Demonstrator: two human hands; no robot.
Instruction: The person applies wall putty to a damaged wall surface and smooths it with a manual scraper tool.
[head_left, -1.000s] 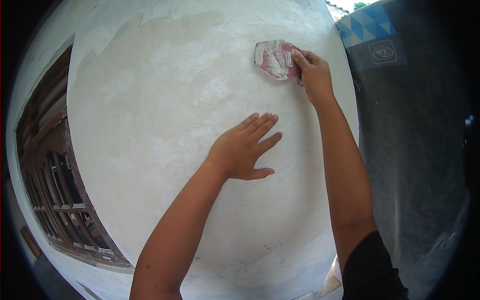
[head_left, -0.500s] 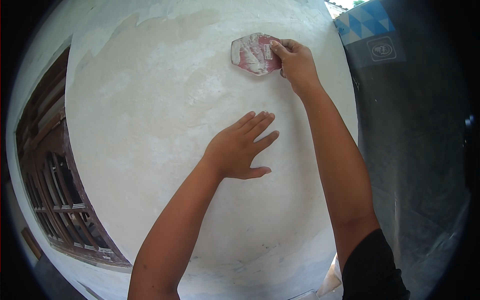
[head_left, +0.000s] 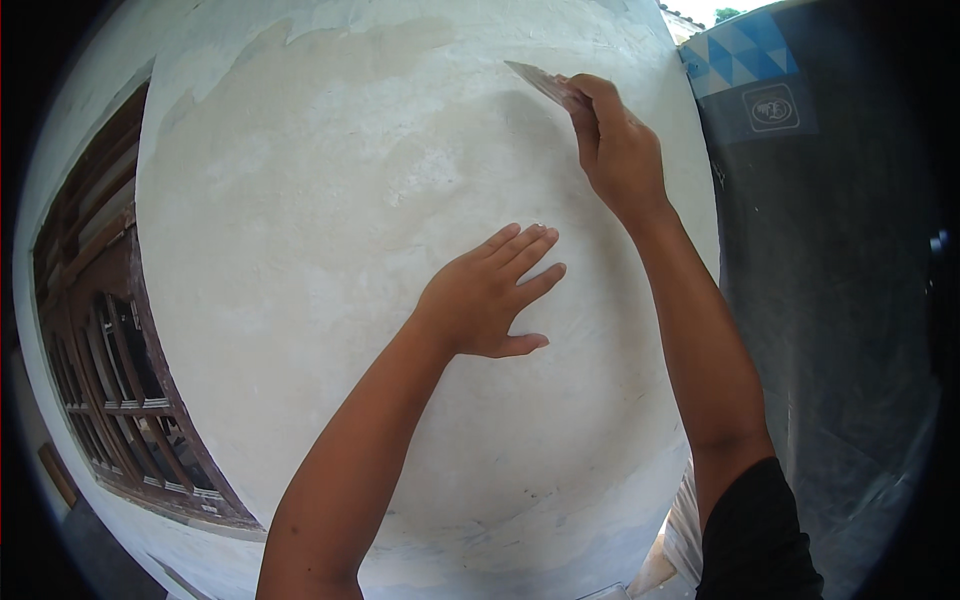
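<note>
My right hand (head_left: 618, 140) is raised high on the right part of the wall and grips a flat putty scraper (head_left: 540, 82). The scraper is seen nearly edge-on, its tip pointing up and left; a pale smear shows on it. Below and to the left, my left hand (head_left: 490, 290) lies flat against the wall with fingers spread, holding nothing. The wall (head_left: 300, 330) is coated in whitish plaster with uneven beige and pale patches. Whether the scraper's edge touches the wall I cannot tell.
On the left is a dark brown wooden window frame (head_left: 150, 390) with bars. A dark sheet (head_left: 830, 300) hangs along the right side, with a blue and white triangle pattern (head_left: 740, 55) at its top. Pale folded material (head_left: 683, 525) shows low at the right.
My right hand has turned the scraper from face-on to nearly edge-on and shifted slightly right and down. My left hand stays flat on the wall; the view has moved a little.
</note>
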